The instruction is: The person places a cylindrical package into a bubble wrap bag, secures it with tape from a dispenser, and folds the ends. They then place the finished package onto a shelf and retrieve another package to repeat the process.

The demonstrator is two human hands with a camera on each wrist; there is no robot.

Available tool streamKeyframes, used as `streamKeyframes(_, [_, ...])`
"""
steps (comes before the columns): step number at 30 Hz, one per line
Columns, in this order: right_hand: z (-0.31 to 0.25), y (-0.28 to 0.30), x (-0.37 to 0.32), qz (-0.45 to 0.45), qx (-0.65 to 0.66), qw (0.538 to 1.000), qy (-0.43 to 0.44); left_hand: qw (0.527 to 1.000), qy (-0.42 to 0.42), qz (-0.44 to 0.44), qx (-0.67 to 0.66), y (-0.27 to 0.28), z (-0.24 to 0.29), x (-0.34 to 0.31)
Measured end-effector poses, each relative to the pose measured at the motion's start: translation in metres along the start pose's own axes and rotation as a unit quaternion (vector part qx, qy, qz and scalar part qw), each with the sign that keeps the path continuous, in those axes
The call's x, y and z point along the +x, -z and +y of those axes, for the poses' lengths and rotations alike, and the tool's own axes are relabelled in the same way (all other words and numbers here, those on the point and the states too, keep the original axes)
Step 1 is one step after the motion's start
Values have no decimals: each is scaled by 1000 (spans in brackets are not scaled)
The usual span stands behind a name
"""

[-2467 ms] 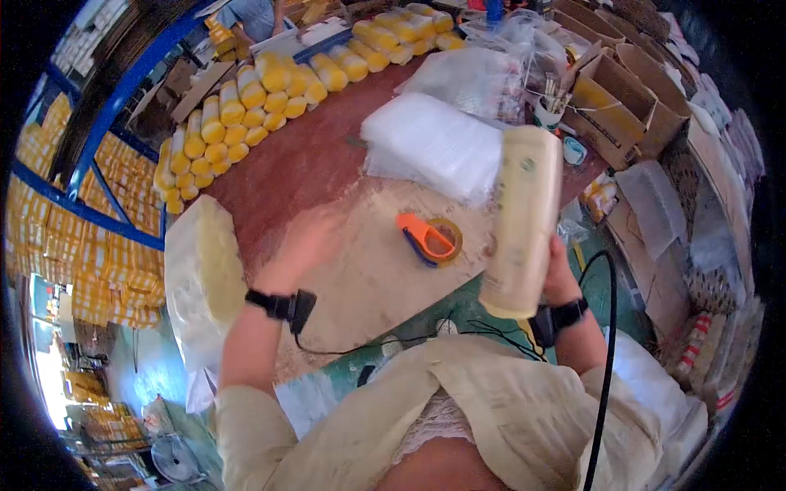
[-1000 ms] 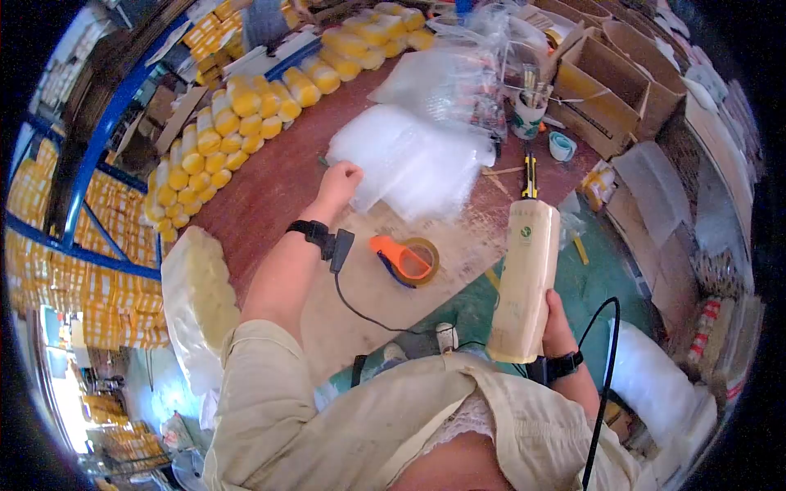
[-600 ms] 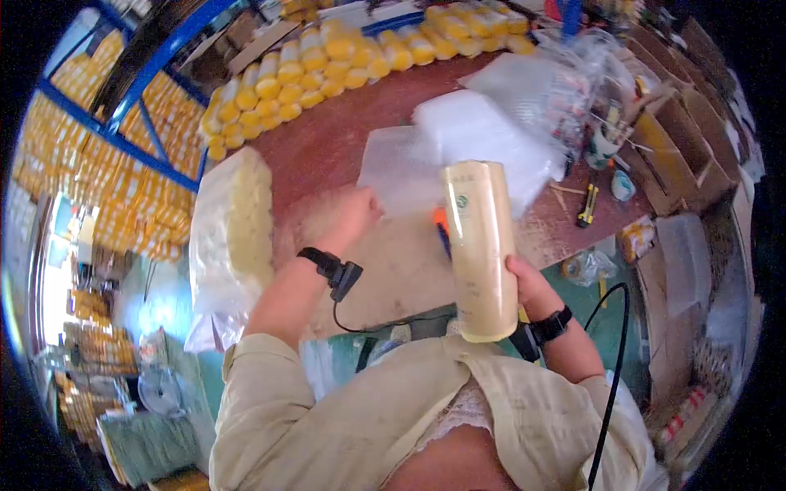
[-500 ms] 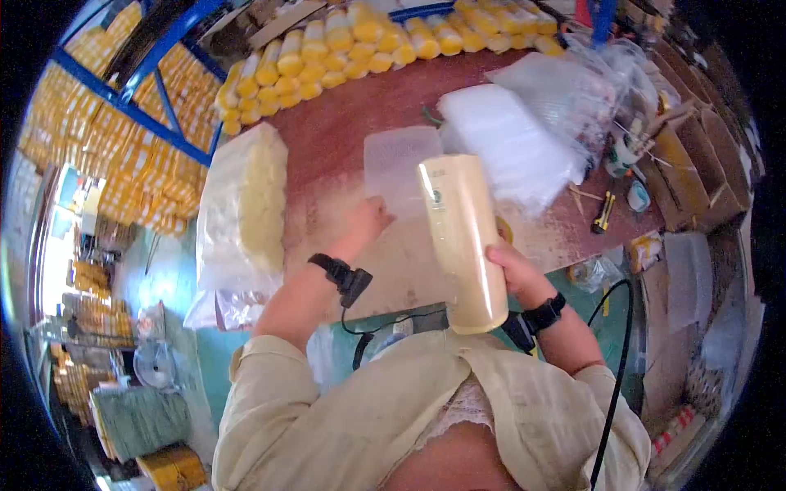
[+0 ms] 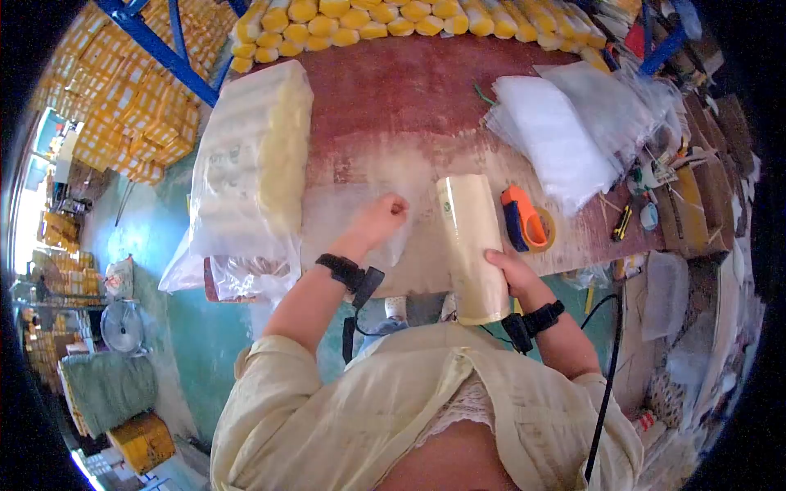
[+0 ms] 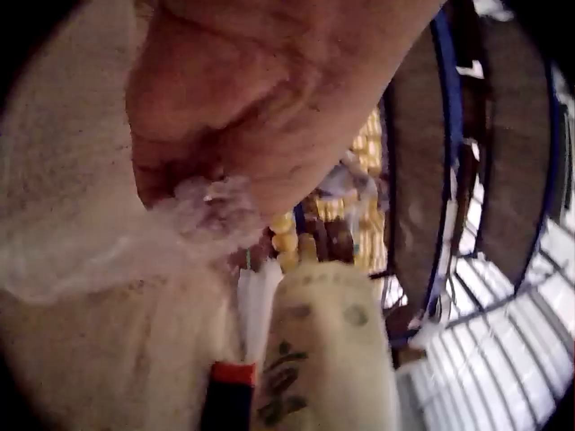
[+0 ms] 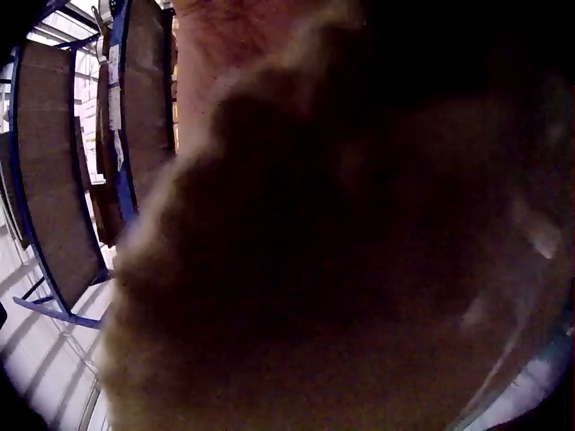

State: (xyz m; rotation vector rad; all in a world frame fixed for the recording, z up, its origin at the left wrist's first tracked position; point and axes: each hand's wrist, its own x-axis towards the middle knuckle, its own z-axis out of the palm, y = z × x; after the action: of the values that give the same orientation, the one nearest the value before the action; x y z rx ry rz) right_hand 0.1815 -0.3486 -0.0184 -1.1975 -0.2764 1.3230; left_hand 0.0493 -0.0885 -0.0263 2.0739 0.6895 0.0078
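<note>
My left hand (image 5: 378, 222) grips the bunched edge of a clear plastic bag (image 6: 214, 215), which trails over the worn front of the table. In my right hand (image 5: 514, 272) is a cream cylindrical pack (image 5: 471, 245) with green print, tilted and held low before my body. The thumb lies on its right side; the other fingers are hidden behind it. The pack's printed side (image 6: 328, 350) also shows in the left wrist view, while its dark, blurred end fills most of the right wrist view. Just right of the pack lies an orange tape dispenser (image 5: 514, 221).
A large bag of similar packs (image 5: 246, 155) lies at the table's left. Stacked white plastic bags (image 5: 553, 139) are at the right, near a yellow utility knife (image 5: 622, 222) and a cardboard box (image 5: 696, 204). Yellow-ended packs (image 5: 377, 20) line the back edge.
My left hand has gone from the white bag stack toward the table's front, drawing a clear bag along. The right hand still holds the pack, and the head view has swung left.
</note>
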Motion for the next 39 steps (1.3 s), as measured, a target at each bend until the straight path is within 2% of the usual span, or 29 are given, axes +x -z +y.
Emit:
streamKeyframes(2, [6, -5, -4, 28, -3, 999, 25, 996, -34, 16, 84, -18, -19, 7])
streamKeyframes(5, [-11, -36, -12, 39, -20, 999, -1, 986, -49, -58, 151, -48, -36, 13])
streamKeyframes(8, [-5, -54, -1, 24, -83, 995, 47, 985, -129, -55, 104, -76, -36, -2])
streamKeyframes(11, [3, -58, 1, 24, -118, 993, 10, 993, -117, 8, -11, -108, -52, 0])
streamKeyframes(14, [16, -47, -10, 78, -162, 983, -49, 996, 6, 61, -62, -79, -46, 2])
streamKeyframes(17, [30, -28, -20, 83, -185, 978, -56, 984, 2, 73, -159, -52, -37, 5])
streamKeyframes(18, [34, -27, -21, 88, -207, 973, -57, 979, -19, 60, -192, -48, -33, 6])
streamKeyframes(23, [34, -20, -17, 79, -351, 933, -28, 969, -235, 66, -38, -39, 9, -1])
streamKeyframes(27, [26, -18, -6, 57, -393, 918, -16, 898, -412, 47, 145, -37, 27, -8])
streamKeyframes(30, [20, -13, 1, 40, -364, 931, -3, 909, -316, 152, 225, -39, 15, -9])
streamKeyframes(33, [31, -1, 11, 35, -270, 962, -11, 932, -268, 196, 145, -37, -2, -16])
streamKeyframes(35, [35, 3, 18, 21, -168, 985, -22, 947, -234, 146, 165, -40, -7, -27])
streamKeyframes(36, [31, 1, 21, 10, -158, 987, -12, 954, -216, 120, 173, -40, -6, -32])
streamKeyframes(39, [22, -9, 27, -8, -163, 987, 8, 934, -274, 198, 119, -54, 4, -43])
